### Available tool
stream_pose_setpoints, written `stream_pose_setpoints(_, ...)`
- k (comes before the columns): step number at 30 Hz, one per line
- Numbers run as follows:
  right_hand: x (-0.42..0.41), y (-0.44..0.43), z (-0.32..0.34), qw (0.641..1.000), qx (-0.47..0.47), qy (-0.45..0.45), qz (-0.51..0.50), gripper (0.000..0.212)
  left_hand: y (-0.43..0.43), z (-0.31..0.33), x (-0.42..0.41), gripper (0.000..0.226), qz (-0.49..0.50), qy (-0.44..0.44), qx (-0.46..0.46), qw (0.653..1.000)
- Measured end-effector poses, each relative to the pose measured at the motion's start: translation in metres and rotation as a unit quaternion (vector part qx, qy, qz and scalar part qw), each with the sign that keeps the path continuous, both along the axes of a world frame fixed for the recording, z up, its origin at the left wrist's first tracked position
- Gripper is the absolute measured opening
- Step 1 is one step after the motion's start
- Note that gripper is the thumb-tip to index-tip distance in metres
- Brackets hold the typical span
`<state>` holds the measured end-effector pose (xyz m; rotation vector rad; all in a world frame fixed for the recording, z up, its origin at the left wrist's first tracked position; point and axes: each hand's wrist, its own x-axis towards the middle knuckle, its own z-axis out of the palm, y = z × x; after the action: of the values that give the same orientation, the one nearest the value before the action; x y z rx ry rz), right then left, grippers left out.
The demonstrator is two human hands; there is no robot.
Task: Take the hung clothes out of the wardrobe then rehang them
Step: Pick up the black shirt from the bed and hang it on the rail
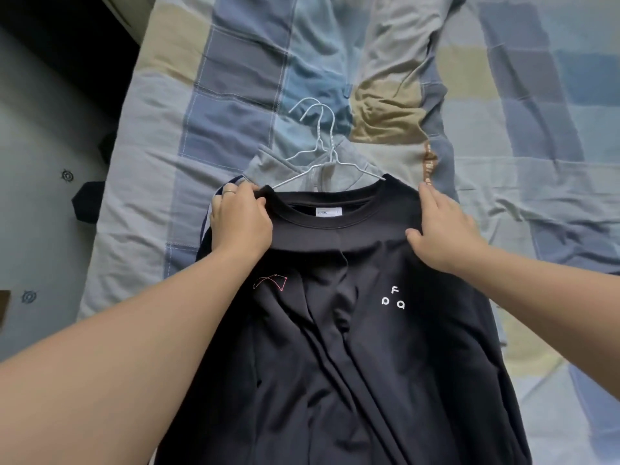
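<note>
The left hand [240, 219] grips the shirt [369, 347] at its left shoulder, just beside the neck. Its fingers are curled into a bunch of black cloth, and one finger wears a ring [229, 192]. The right hand [439, 226] lies flat on the other shoulder, fingers straight and reaching to the shoulder's edge, thumb spread out across the cloth, holding nothing.

The shirt is black, with small white letters on one side of the chest and a thin red line drawing on the other. It lies front up and creased on the bed [235, 78], neck away from the person. A white wire hanger [349, 166] runs into the neck opening, its hook pointing up the bed. A second hanger [307, 152] lies just beside it on a grey garment [278, 166], which shows from under the shirt's collar. The bed's cover is a rumpled patchwork of blue, grey and tan squares. To the left is grey floor [40, 146].
</note>
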<state>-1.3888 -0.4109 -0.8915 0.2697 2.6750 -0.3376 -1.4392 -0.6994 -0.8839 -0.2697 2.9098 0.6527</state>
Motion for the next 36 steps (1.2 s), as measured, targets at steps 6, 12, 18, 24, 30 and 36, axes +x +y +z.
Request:
stream_pose_setpoints(6, 0.002, 0.012, 0.049, 1.000, -0.027, 0.002, -0.014, 0.071, -0.006, 0.053, 0.025, 0.013, -0.063, 0.036, 0.099, 0.992)
stream_pose_setpoints(12, 0.035, 0.029, 0.119, 0.999, -0.045, -0.004, -0.025, 0.030, -0.011, 0.135, 0.058, 0.007, -0.118, 0.062, 0.136, 0.982)
stream_pose_setpoints(18, 0.109, 0.050, 0.226, 0.994, -0.079, 0.052, -0.054, 0.019, -0.002, 0.223, 0.103, 0.010, -0.132, 0.046, 0.175, 0.975)
stream_pose_setpoints(24, 0.229, 0.078, 0.324, 0.978, -0.084, 0.117, -0.149, 0.016, 0.038, 0.309, 0.168, 0.014, -0.160, -0.001, 0.233, 0.959)
stream_pose_setpoints(30, 0.381, 0.101, 0.385, 0.922, -0.062, 0.205, -0.322, 0.015, 0.105, 0.377, 0.238, 0.010, -0.259, -0.036, 0.252, 0.932)
stream_pose_setpoints(36, 0.556, 0.103, 0.421, 0.832, 0.009, 0.289, -0.473, 0.015, 0.189, 0.411, 0.330, 0.013, -0.422, -0.082, 0.214, 0.877)
